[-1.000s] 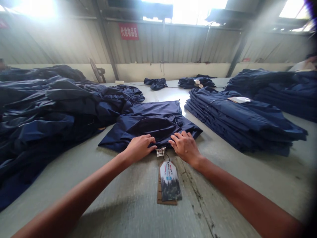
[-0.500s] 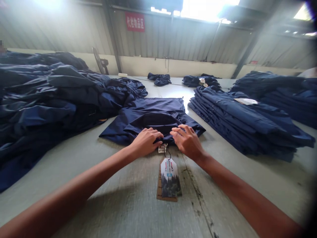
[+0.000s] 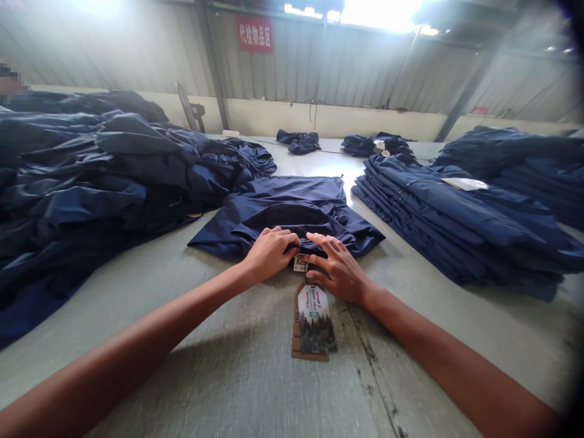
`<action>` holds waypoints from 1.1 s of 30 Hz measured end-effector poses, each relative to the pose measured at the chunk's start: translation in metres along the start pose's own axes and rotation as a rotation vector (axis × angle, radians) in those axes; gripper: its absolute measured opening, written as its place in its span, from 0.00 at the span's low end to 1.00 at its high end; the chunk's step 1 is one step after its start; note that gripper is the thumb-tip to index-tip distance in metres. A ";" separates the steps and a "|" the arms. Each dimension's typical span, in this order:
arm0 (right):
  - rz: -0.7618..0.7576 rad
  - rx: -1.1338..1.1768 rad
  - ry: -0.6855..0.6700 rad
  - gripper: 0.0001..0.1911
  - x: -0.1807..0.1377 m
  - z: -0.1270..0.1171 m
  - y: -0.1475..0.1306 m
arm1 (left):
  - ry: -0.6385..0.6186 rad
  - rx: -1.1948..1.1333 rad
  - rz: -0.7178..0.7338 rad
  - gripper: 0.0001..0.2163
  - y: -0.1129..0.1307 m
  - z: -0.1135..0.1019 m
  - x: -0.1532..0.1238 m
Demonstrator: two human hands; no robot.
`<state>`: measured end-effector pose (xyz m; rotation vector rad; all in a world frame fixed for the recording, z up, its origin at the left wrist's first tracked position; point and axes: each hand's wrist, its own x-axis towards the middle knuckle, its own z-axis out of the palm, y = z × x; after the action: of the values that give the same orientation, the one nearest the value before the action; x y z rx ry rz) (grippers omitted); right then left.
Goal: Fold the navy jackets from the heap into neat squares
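Observation:
A navy blue jacket [image 3: 292, 198] lies folded flat on the table, its hood and collar towards me. At the collar's near edge my left hand [image 3: 272, 252] is closed, thumb and fingers pinching the fabric. My right hand [image 3: 336, 264] rests beside it with fingers apart, fingertips touching the collar and the top of the tag string. A small white label [image 3: 300, 263] shows between the hands. From a dark string hangs a printed paper hang tag [image 3: 314, 319] with a forest picture, lying on the table over a brown card [image 3: 296, 347].
Loose navy garments [image 3: 104, 176] are heaped on the left. A neat stack of folded navy garments [image 3: 456, 225] stands on the right, with another stack [image 3: 524, 158] behind it. Small navy bundles [image 3: 298, 142] lie at the far edge. A fan [image 3: 189, 109] stands at the back left.
My right hand has moved left and down, its fingers spreading near the label. My left hand has tightened at the collar. The view has shifted slightly.

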<state>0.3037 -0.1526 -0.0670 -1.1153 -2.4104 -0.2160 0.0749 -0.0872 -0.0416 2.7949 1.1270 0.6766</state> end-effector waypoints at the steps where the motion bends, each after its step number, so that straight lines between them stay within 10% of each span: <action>1: 0.002 -0.009 -0.001 0.20 0.000 0.000 -0.001 | 0.005 -0.007 0.000 0.06 0.000 0.000 0.000; 33: 0.101 -0.129 -0.114 0.23 0.002 0.009 -0.012 | -0.061 0.082 0.088 0.05 0.004 0.009 -0.007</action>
<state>0.2903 -0.1560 -0.0736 -1.3373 -2.4597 -0.2856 0.0772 -0.0939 -0.0518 2.9273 1.0498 0.5596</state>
